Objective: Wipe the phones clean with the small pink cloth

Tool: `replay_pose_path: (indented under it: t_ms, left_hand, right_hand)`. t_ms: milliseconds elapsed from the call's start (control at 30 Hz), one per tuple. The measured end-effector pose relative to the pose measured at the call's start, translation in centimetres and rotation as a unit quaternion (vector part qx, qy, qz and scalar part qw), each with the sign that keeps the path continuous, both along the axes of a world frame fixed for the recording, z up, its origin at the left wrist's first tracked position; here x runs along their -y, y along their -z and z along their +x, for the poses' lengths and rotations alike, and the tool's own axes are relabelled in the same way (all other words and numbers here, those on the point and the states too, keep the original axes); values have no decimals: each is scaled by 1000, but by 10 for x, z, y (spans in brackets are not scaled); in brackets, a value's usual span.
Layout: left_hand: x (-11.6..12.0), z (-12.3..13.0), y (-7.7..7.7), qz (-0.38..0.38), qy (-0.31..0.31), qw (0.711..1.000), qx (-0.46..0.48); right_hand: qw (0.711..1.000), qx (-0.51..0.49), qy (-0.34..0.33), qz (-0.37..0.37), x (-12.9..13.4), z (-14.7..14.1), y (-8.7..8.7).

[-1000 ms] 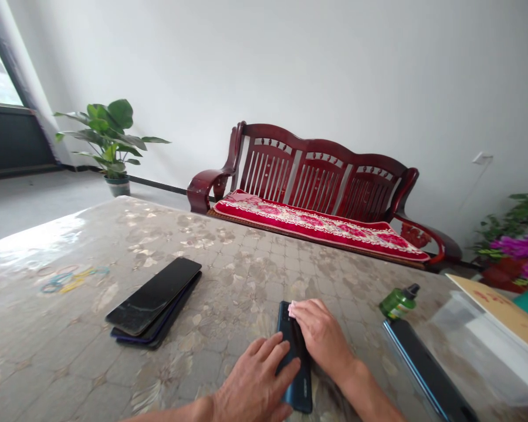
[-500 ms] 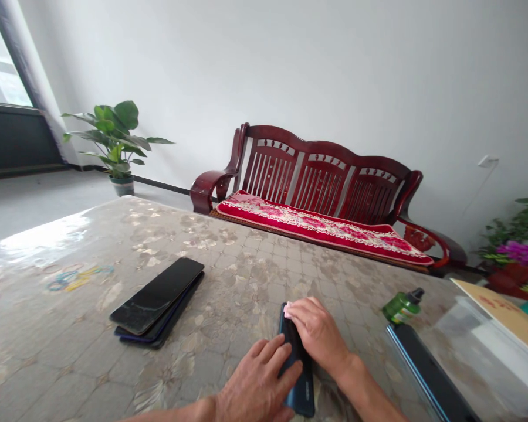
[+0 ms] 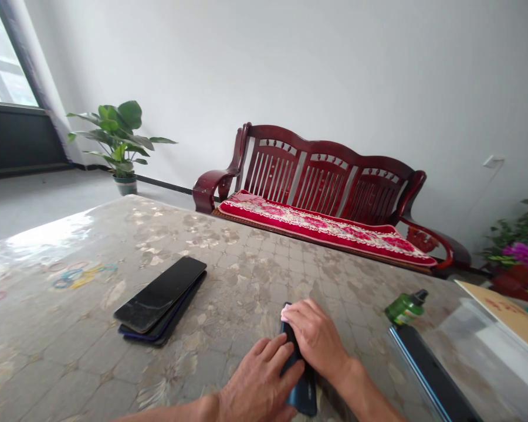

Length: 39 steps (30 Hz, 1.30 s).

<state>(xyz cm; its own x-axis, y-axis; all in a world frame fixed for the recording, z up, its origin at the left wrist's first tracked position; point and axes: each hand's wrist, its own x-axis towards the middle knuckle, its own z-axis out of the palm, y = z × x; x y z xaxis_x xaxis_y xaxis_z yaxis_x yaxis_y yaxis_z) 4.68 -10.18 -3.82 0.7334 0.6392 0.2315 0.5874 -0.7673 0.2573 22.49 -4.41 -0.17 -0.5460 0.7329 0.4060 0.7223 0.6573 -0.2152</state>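
Note:
A dark blue smartphone [image 3: 305, 398] lies on the table in front of me, its back facing up. My left hand [image 3: 264, 375] grips its lower part, fingers laid across it and thumb near the bottom end. In my right hand [image 3: 314, 331] is a small pale pink cloth [image 3: 285, 315], pinched under the fingertips and pressed to the phone's far end. Both hands cover much of the phone's middle. To the left, a black phone [image 3: 161, 293] rests askew on top of a dark blue phone [image 3: 145, 336].
On the right are a green spray bottle [image 3: 405, 308], another phone [image 3: 435, 372] and a clear plastic box [image 3: 484, 334]. Coloured rubber bands [image 3: 81, 275] lie at left on the patterned table cover [image 3: 229, 258]. Behind stands a red wooden bench [image 3: 321, 176], with a potted plant [image 3: 123, 138] farther left.
My right hand and the pink cloth have shifted slightly left and down on the phone's far end. My left hand keeps its grip. The view has turned a little.

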Motion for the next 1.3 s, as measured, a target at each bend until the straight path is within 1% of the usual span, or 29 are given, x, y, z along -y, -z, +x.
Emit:
replay_pose_path:
  t_ms: [100, 267, 333, 500, 567, 633, 767, 833, 967, 1033, 1233, 1300]
  left_hand:
    - [0, 1, -3, -9, -6, 1000, 2]
    - [1, 1, -5, -6, -8, 1000, 12]
    - [2, 1, -4, 0, -7, 1000, 13]
    - [0, 0, -1, 15, -15, 1000, 11]
    - [-1, 0, 0, 14, -13, 1000, 12]
    - [-1, 1, -1, 8, -14, 1000, 15]
    - [0, 1, -3, 0, -17, 1000, 21]
    - [1, 0, -5, 1, -12, 1000, 17]
    - [1, -2, -6, 1, -14, 1000, 11]
    - [1, -2, -7, -1, -17, 1000, 12]
    - [0, -1, -8, -3, -19, 1000, 14]
    - [0, -1, -8, -1, -17, 1000, 8]
  right_hand:
    - [1000, 7, -2, -2, 11, 6, -3]
    - [999, 10, -31, -14, 22, 14, -5]
    - [1000, 5, -25, -13, 19, 14, -3]
    - [1000, 3, 26, 15, 3, 13, 1]
    - [999, -1, 38, 19, 3, 12, 1]
    - [999, -1, 31, 11, 9, 13, 0]
    - [1000, 9, -9, -22, 22, 17, -2]
    - [1000, -2, 4, -23, 20, 20, -2]
    - [997, -30, 69, -11, 5, 25, 2]
    - [996, -36, 77, -10, 3, 25, 3]
    - [998, -31, 23, -40, 23, 24, 1]
    - [998, -31, 26, -42, 22, 25, 2]
